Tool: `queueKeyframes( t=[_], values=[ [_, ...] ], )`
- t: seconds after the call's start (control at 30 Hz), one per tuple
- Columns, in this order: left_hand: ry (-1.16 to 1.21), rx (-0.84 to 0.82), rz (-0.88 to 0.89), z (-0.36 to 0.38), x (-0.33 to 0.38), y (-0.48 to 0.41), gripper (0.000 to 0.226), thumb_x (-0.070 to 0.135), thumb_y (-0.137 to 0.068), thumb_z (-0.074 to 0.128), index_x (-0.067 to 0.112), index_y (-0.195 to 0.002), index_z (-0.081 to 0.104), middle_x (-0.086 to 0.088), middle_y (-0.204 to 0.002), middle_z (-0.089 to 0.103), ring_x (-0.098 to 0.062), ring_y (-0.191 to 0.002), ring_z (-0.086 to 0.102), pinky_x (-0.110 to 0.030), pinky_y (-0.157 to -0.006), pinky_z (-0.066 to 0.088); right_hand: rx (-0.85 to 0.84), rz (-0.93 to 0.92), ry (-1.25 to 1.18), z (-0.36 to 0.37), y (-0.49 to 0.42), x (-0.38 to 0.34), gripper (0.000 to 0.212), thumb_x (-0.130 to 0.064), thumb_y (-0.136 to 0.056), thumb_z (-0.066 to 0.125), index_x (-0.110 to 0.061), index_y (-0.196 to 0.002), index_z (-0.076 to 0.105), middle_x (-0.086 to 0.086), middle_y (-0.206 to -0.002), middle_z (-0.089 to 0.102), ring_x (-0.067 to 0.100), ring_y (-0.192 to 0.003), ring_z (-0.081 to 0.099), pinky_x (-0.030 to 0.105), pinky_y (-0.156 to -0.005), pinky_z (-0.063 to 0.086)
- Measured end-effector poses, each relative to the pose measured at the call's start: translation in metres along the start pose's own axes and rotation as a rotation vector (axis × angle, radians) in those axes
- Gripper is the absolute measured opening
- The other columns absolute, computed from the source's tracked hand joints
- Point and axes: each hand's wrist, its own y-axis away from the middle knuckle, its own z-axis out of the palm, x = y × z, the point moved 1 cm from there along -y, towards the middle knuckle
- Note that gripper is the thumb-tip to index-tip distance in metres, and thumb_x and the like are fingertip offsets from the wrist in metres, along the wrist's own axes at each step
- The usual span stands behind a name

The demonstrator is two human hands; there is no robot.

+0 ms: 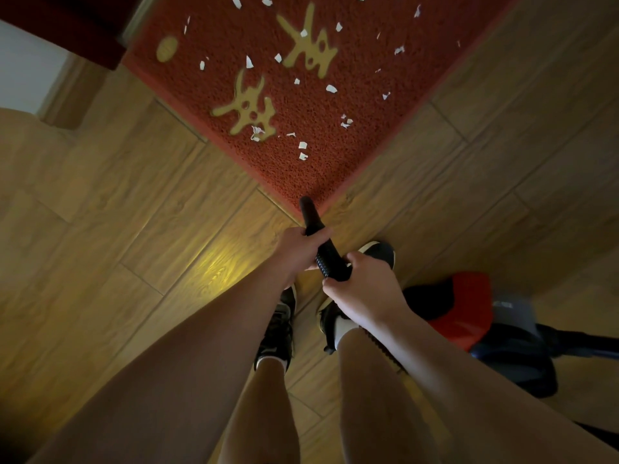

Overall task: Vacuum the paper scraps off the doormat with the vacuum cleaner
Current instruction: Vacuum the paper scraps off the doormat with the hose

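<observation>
Shoes: two dark shoes stand on the wooden floor, just short of the doormat's near corner.
Vacuum cleaner: its red and dark blue body sits on the floor at the person's right, just beside the right foot.
Right hand: the right hand is curled round the ribbed rear part of the black hose.
Left hand: the left hand is wrapped round the same black tube further forward, fingers closed on it.
Nozzle: the narrow black nozzle points at the near corner of the doormat; whether its tip touches the pile cannot be told.
Paper scraps: white paper scraps lie scattered from a little inside the near corner out to the far edge, all of them beyond the tip.
Risk, coverage: the tip is slim and the scraps are widely spread, so a quick pass would likely leave strips uncleaned, above all along the right edge and far edge.
Risk, mat: suction at the corner could lift or drag the light mat and shake scraps onto the floor.
Risk, texture: the looped pile may hold curled scraps if the tip rides too high.
Risk, reach: stretching toward the far edge could pull the hose taut and tug the body against the right foot.
</observation>
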Motion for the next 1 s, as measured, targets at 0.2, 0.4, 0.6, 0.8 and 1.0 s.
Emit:
queueKeyframes(
  t=[0.2, 0.4, 0.6, 0.8, 1.0],
  values=[
    [0.084, 0.02, -0.016, 0.009, 0.012, 0.001, 0.032, 0.034, -0.098, 0.069, 0.006, -0.114, 0.066, -0.008, -0.107, 0.069, -0.017, -0.091, 0.07, -0.026, -0.064, 0.055, 0.015, -0.026, -0.013, -0.013, -0.007, 0.002, 0.017, -0.031, -0.086, 0.065, -0.018, -0.093, 0.057, 0.0, -0.077, 0.063, 0.016, -0.063, 0.059, 0.028, -0.055, 0.044],
    [0.179, 0.049, -0.009, 0.015, 0.035, -0.009, 0.025, 0.022, -0.098, 0.067, 0.004, -0.115, 0.065, -0.011, -0.106, 0.068, -0.022, -0.091, 0.068, -0.032, -0.07, 0.053, 0.032, -0.084, 0.011, -0.029, -0.017, -0.005, 0.024, -0.037, -0.089, 0.064, -0.023, -0.078, 0.048, -0.005, -0.07, 0.056, 0.011, -0.059, 0.052, 0.027, -0.052, 0.037],
    [0.171, 0.051, 0.032, 0.013, 0.048, -0.02, 0.03, 0.024, -0.096, 0.069, 0.002, -0.117, 0.067, -0.01, -0.1, 0.067, -0.022, -0.089, 0.067, -0.034, -0.072, 0.053, 0.039, -0.072, -0.012, -0.037, -0.03, -0.013, 0.023, -0.037, -0.091, 0.064, -0.024, -0.079, 0.05, -0.005, -0.066, 0.056, 0.011, -0.053, 0.053, 0.025, -0.05, 0.039],
    [0.144, 0.033, 0.066, 0.003, 0.059, -0.026, 0.032, 0.027, -0.097, 0.069, 0.007, -0.121, 0.067, -0.008, -0.104, 0.069, -0.017, -0.088, 0.068, -0.025, -0.064, 0.052, 0.072, -0.062, -0.01, -0.039, -0.039, -0.023, 0.021, -0.038, -0.09, 0.064, -0.019, -0.084, 0.057, -0.004, -0.068, 0.059, 0.013, -0.057, 0.057, 0.027, -0.053, 0.044],
    [0.134, 0.016, 0.094, -0.009, 0.065, -0.031, 0.029, 0.026, -0.098, 0.068, 0.008, -0.12, 0.068, -0.007, -0.102, 0.07, -0.018, -0.09, 0.069, -0.026, -0.068, 0.054, 0.105, -0.076, -0.031, -0.032, -0.046, -0.032, 0.023, -0.035, -0.089, 0.066, -0.023, -0.076, 0.051, -0.004, -0.064, 0.056, 0.012, -0.052, 0.052, 0.027, -0.051, 0.04]
  ],
)
